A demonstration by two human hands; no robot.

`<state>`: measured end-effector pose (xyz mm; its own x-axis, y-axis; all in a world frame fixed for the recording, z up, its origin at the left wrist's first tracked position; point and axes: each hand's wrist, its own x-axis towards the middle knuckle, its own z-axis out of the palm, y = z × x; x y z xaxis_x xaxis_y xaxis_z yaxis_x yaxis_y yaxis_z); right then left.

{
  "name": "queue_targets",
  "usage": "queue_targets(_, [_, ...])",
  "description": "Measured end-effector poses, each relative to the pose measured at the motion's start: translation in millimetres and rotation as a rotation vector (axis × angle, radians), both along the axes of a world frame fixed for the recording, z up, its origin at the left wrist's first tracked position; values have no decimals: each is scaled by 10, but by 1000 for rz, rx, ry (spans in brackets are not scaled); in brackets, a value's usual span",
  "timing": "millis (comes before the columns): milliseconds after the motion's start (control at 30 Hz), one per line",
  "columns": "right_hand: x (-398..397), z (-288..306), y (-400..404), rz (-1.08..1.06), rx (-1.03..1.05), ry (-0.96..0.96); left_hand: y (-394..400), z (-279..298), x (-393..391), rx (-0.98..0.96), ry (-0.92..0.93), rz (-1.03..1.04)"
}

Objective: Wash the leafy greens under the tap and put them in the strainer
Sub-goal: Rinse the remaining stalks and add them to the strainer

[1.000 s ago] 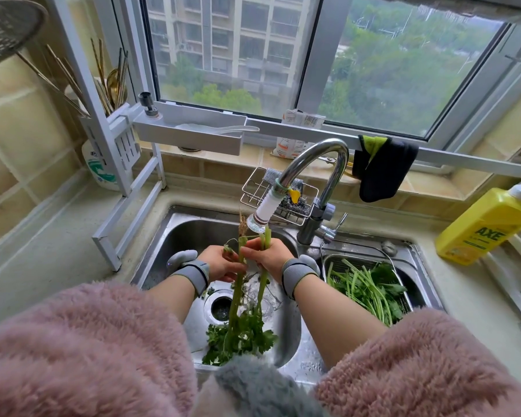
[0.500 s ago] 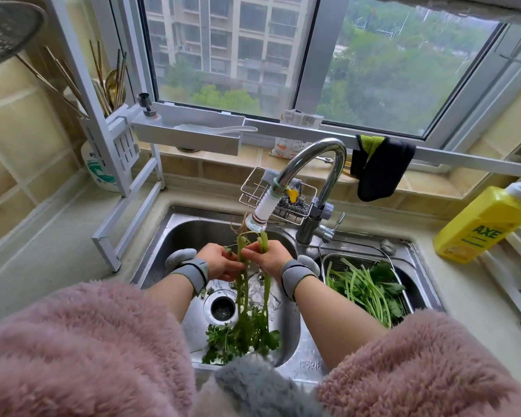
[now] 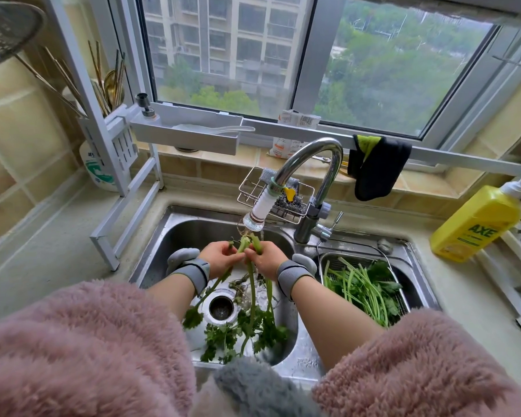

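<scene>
Green stalks (image 3: 252, 284) pinched by both hands' fingers, left hand (image 3: 220, 256), right hand (image 3: 263, 257), just under tap nozzle (image 3: 254, 221).

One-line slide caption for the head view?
Both hands hold greens under the tap; strainer right.

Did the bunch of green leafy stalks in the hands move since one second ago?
Yes. The bunch of green leafy stalks swung slightly left: one leaf now hangs left of the round steel drain.

Soft, even daylight from the window (image 3: 283, 55) lights the scene brightly with faint shadows, while wide-angle distortion bends the edges and the near pink sleeves (image 3: 82, 350) blur.
</scene>
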<state>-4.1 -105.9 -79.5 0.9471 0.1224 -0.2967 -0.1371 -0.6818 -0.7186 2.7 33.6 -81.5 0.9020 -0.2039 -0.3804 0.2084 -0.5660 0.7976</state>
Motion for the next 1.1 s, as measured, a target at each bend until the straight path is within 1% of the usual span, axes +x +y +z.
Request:
queue_targets(67, [1,-2,-2,20,-37,5,-18,9,-6,36,-46,-17])
queue_targets(200, [-2,19,4,27,-104,36,-35,29,-11,91,-45,-7])
queue_targets(300, [-12,48,-18,32,-190,43,-72,38,-15,71,-5,-4])
queue_targets(467, [-44,90,-54,77,-416,3,-109,46,-6,56,75,-33])
queue_targets(600, [-33,45,-57,93,-468,11,-130,60,5,66,98,-53])
queue_targets(733, [-14,-7,-192,64,-526,96,-65,93,-2,70,157,-86])
queue_targets(800, [-16,-11,-408,-31,-544,163,54,76,7,4,197,-47])
queue_targets(867, [-17,-20,-558,-113,-440,193,163,38,37,-124,214,24])
queue_targets(1000, [0,-4,-470,-260,-141,197,7,25,23,-295,235,48])
queue_targets(1100, [16,-22,-416,-390,50,222,-124,36,6,-360,273,67])
